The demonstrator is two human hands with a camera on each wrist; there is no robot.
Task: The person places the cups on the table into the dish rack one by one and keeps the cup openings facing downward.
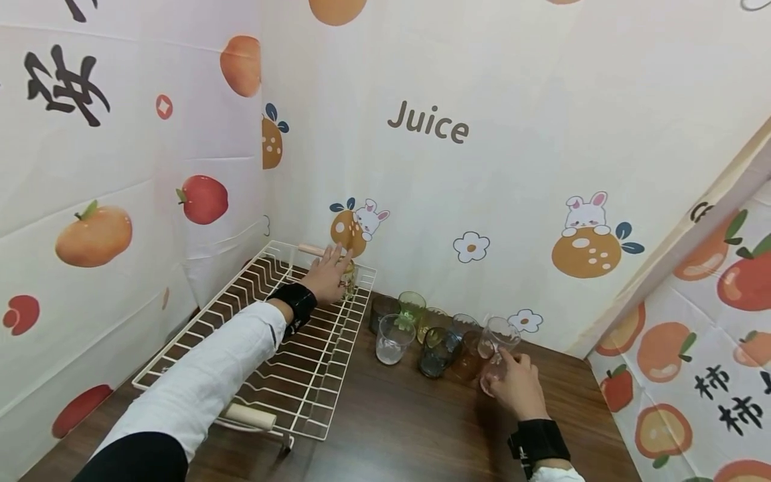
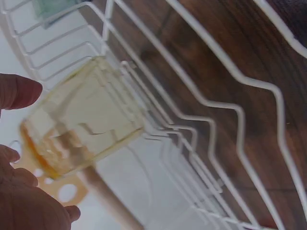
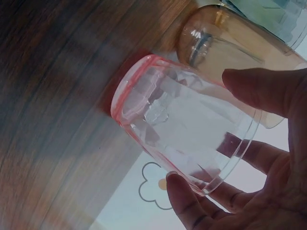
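At the far end of the white wire dish rack (image 1: 304, 402), a yellow glass (image 2: 91, 120) stands on the wires beside the pale wooden handle. My left hand (image 1: 328, 276) is next to this glass, fingers extended; in the left wrist view a gap shows between thumb and glass. On the brown table, a pink-tinted clear glass (image 3: 177, 120) stands upright at the near right of a group of glasses. Around its rim are the thumb and fingers of my right hand (image 1: 523, 388), which grips it. Its neighbour is an amber glass (image 3: 220, 43).
Several glasses crowd against the back wall: a clear one (image 1: 394, 341), a dark blue-grey one (image 1: 438, 353), a green one (image 1: 412, 304) and a dark one (image 1: 381, 311) among them. Fruit-printed cloth (image 1: 421, 194) hangs along the back and both sides.
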